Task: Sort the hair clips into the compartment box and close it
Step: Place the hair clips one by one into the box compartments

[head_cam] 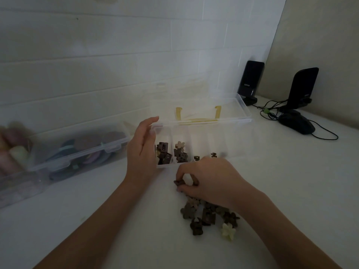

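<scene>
A clear compartment box (pixel 239 152) stands open on the white table, its lid (pixel 196 105) raised at the back. Brown square clips (pixel 164 154) fill its leftmost compartment, flower clips (pixel 179 152) the one beside it, and a few dark clips lie further right. My left hand (pixel 142 150) rests flat against the box's left end, holding nothing. My right hand (pixel 206 177) is in front of the box, fingertips pinched on a small dark brown clip (pixel 178 183). Below it lies a pile of loose clips (pixel 209 214), mostly brown, with a cream flower clip (pixel 228 231).
A second clear box (pixel 77 152) with coloured items sits closed at the left by the wall. Two black speakers (pixel 251 82) (pixel 303 88), a black mouse (pixel 296 123) and cables lie at the back right.
</scene>
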